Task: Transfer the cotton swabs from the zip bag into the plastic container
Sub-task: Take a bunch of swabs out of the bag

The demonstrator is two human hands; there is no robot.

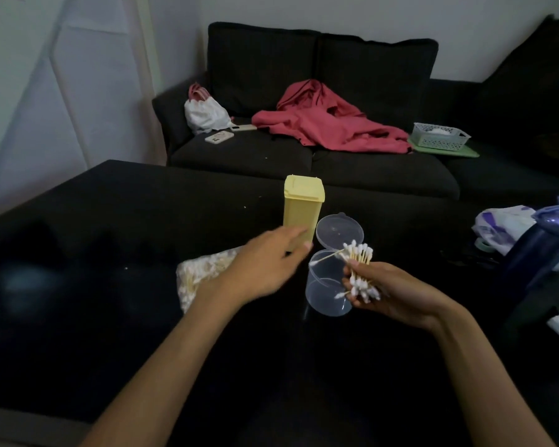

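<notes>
A clear round plastic container (323, 290) stands on the black table with its hinged lid (339, 233) flipped open behind it. My right hand (391, 293) grips a bundle of cotton swabs (360, 269) just right of the container's rim; one swab sticks out sideways over the opening. My left hand (268, 262) hovers with fingers spread, blurred, between the zip bag and the container, holding nothing. The zip bag (197, 275), still holding many swabs, lies flat on the table, partly hidden under my left wrist.
A tall yellow box (302, 203) stands just behind the container. A dark blue bottle (539, 253) and crumpled bags (504, 229) sit at the table's right edge. Beyond the black table (126, 221) is a dark sofa (304, 156) with a red garment, phones and a basket.
</notes>
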